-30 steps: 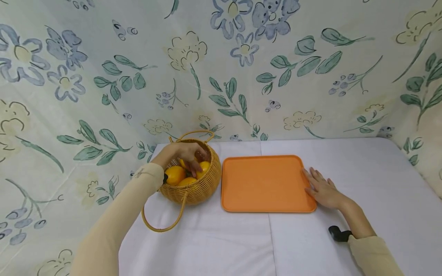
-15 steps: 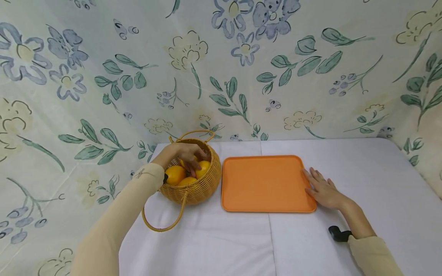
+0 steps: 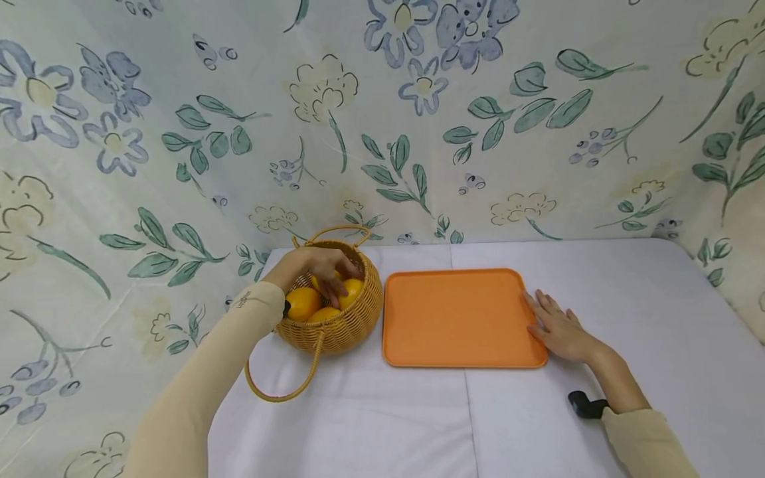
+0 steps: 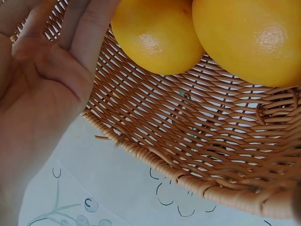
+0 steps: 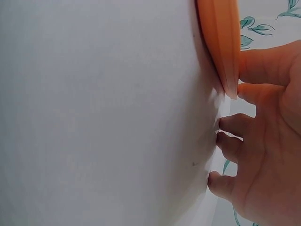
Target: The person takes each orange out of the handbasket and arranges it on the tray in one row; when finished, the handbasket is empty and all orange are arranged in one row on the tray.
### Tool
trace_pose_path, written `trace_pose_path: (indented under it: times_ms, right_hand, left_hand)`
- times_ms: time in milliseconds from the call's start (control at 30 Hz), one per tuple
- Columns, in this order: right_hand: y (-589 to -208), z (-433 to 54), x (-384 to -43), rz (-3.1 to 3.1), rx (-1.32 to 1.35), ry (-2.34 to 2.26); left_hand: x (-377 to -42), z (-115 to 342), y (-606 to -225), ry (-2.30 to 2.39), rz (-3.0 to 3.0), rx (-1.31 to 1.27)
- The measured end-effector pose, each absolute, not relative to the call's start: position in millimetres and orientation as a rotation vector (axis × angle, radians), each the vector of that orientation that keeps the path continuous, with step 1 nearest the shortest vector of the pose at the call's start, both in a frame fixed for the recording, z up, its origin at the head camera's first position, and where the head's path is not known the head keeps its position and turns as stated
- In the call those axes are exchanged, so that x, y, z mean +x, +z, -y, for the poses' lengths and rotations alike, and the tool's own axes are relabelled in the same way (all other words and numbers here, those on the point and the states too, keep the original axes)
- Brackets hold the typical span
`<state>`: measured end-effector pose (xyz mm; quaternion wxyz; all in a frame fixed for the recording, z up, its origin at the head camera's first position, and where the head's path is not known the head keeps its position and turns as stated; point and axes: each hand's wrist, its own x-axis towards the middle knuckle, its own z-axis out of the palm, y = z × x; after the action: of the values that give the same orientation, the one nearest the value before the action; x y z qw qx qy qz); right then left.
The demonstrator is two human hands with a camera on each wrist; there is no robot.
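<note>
A round wicker basket (image 3: 358, 325) holding several round yellow-orange fruits, which look like oranges, stands at the left of the table. My left hand (image 3: 325, 265) reaches over its rim, with bent fingers pointing down among the fruits. They lie against one orange (image 3: 351, 292) on the right side; the fingertips are partly hidden. In the left wrist view the visible palm (image 4: 51, 89) has nothing in it, and two oranges (image 4: 157, 35) sit beside the hand. My right hand (image 3: 562, 332) lies with extended fingers at the right edge of an orange tray (image 3: 460, 318), thumb and fingertips touching its rim.
The tray lies flat just right of the basket, on a white cloth-covered table (image 3: 406, 425). One basket handle (image 3: 283, 398) droops forward onto the cloth; the other handle (image 3: 340, 229) stands up behind. A floral curtain (image 3: 382, 133) closes off the back and left.
My left fingers shift slightly among the oranges, and a little more of the orange on the right shows. The basket, the tray and my right hand stay where they are.
</note>
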<state>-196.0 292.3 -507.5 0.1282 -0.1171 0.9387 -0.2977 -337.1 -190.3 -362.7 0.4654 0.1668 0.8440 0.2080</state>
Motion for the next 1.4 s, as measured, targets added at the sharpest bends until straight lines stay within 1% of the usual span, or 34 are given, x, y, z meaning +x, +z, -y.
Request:
trace_pose_path:
  times_ms: [267,633,1133,1400]
  right_hand:
    - [-506.9,-293.1,-197.4,-2.73,-0.351,-0.869]
    - [-506.8,-291.9,-196.6,-2.731,-0.353,-0.873]
    - [-508.3,-291.1,-195.9,-2.744,-0.353,-0.868]
    - [-509.4,-290.4,-194.5,-2.745,-0.349,-0.871]
  left_hand:
    - [-335.9,186.7,-363.5,0.507,-2.111,0.391]
    - [-338.8,188.7,-368.2,0.479,-2.059,0.436]
    - [-329.9,183.6,-367.7,0.527,-2.15,0.383]
    - [-330.8,184.7,-372.0,0.529,-2.16,0.349]
